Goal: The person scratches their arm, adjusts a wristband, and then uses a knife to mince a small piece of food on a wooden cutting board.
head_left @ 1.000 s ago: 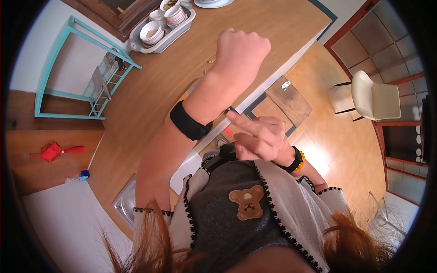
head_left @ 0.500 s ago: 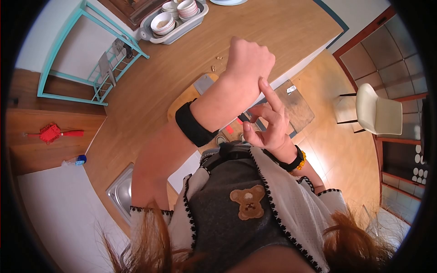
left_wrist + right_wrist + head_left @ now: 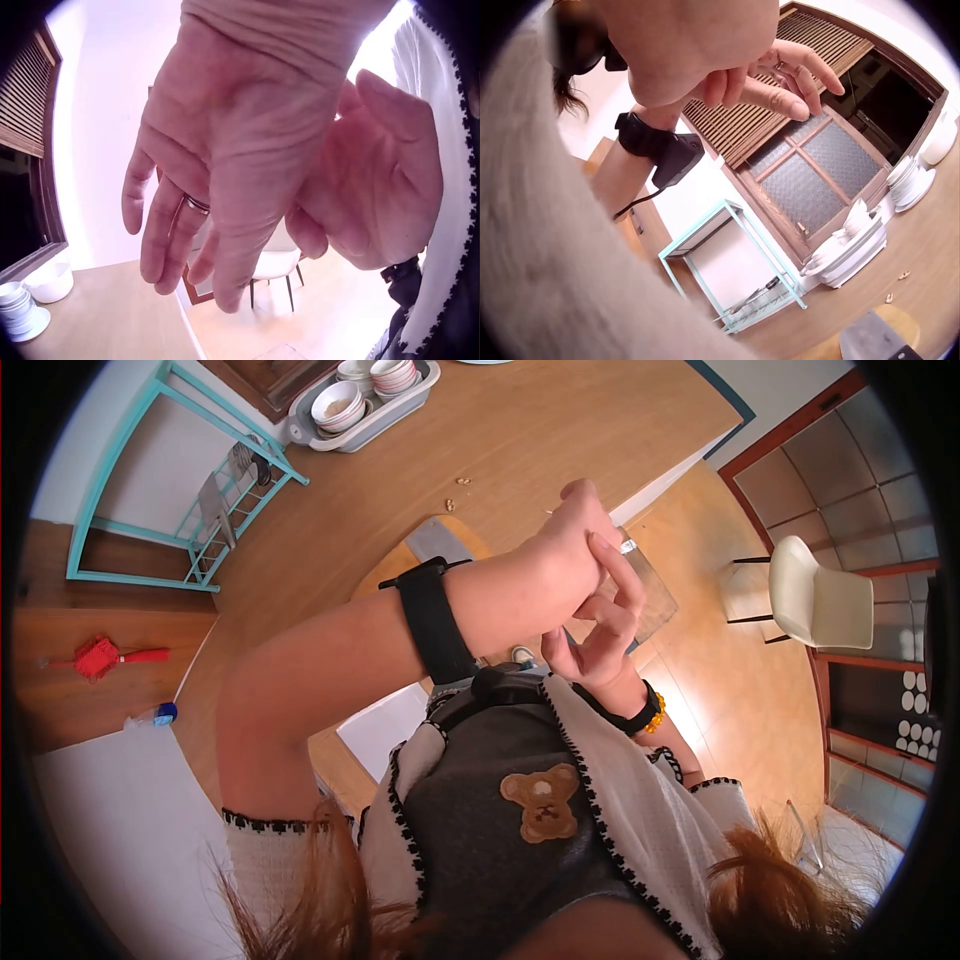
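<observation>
My left hand (image 3: 575,545) is held up in front of my chest, turned at the wrist. In the left wrist view its palm shows, with a ring (image 3: 196,204) on one finger and the fingers loosely extended. My right hand (image 3: 605,635) is raised beside it, its index finger (image 3: 622,575) overlapping the edge of the left hand in the head view, the other fingers bent with nothing between them. A black wrist strap with a camera (image 3: 676,159) sits on the left wrist. Below lies a cutting board (image 3: 395,565) with a grey cleaver blade (image 3: 435,538) on it.
Several small peanut-like pieces (image 3: 450,505) lie on the wooden counter (image 3: 540,420). At the back stands a grey basin (image 3: 375,428) with stacked bowls (image 3: 337,406). A turquoise rack (image 3: 145,582) is at the left. A cream chair (image 3: 835,600) stands off to the right.
My left hand has turned from a fist with its back showing to loosely extended fingers, its forearm swinging more level. My right hand has risen, its index finger coming up to the left hand.
</observation>
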`<state>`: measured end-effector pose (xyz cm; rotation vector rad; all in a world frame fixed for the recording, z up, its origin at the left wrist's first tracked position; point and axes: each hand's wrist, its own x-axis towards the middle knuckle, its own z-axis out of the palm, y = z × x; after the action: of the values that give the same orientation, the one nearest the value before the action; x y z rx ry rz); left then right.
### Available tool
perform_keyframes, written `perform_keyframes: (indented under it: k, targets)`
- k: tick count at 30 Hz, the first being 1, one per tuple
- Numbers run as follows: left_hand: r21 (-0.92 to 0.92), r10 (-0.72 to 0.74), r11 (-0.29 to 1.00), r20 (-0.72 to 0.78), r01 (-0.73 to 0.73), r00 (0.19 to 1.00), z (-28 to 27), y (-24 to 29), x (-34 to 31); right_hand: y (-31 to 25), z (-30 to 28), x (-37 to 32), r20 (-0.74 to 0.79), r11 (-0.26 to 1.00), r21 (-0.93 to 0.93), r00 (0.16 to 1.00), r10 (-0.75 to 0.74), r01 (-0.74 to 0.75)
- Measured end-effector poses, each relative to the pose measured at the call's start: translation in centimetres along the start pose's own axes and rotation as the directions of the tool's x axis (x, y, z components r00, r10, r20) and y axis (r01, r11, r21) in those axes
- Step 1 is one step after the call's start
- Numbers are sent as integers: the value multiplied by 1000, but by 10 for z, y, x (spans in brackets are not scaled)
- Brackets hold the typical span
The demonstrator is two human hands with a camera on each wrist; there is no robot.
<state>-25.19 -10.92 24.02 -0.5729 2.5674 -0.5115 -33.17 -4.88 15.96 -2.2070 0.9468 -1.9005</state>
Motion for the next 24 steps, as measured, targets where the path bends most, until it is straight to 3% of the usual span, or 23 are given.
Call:
perform_keyframes:
  k: [2, 5, 6, 7, 8, 9, 12, 14, 15, 16, 17, 18, 20, 24]
  targets:
    - [-405, -18, 906, -323, -121, 946, 39, 9, 1, 1, -2, -1, 13, 1000, 5, 1000, 16, -16]
    - [-739, -282, 479, -641, -474, 714, 88, 20, -3, 2, -1, -2, -4, 1000, 23, 1000, 11, -11]
    - [-738, -278, 477, -642, -477, 715, 82, 17, -8, 1, -1, -4, -6, 1000, 19, 1000, 13, -13]
    - [-479, -91, 829, -624, -288, 776, 69, 11, -15, 0, -1, -6, -6, 999, 5, 999, 38, -38]
    - [-72, 54, 992, -518, -107, 854, 61, 8, -18, -1, -2, -7, -5, 998, -7, 998, 64, -64]
    - [-72, 57, 991, -519, -110, 853, 63, 9, -16, -2, -3, -7, -6, 998, -10, 998, 65, -65]
    - [-118, 109, 963, -651, -242, 751, 75, 9, 0, -7, -13, -9, 84, 994, 39, 992, 94, -97]
    - [-149, 103, 941, -727, -303, 679, 85, 13, 6, -8, -18, -19, -2, 897, 339, 954, 301, -283]
    - [-160, 84, 946, -721, -283, 688, 75, 10, 1, -8, -18, -16, -80, 921, 262, 945, 317, -287]
    - [-98, 194, 953, -534, -288, 823, 56, 3, -7, -9, -20, -10, -128, 887, 293, 905, 406, -356]
    - [-40, 284, 950, -309, -310, 908, 46, -2, -13, -9, -23, -7, -174, 847, 325, 853, 491, -421]
    - [-43, 270, 954, -303, -296, 914, 50, -2, -16, -2, -27, -7, -187, 853, 294, 850, 493, -430]
    - [20, 346, 926, -444, -377, 826, 57, -4, -21, 2, -30, -1, -228, 832, 276, 808, 543, -481]
    - [10, 333, 929, -453, -369, 827, 52, -11, -42, 14, -39, 0, -136, 790, 182, 781, 610, -585]
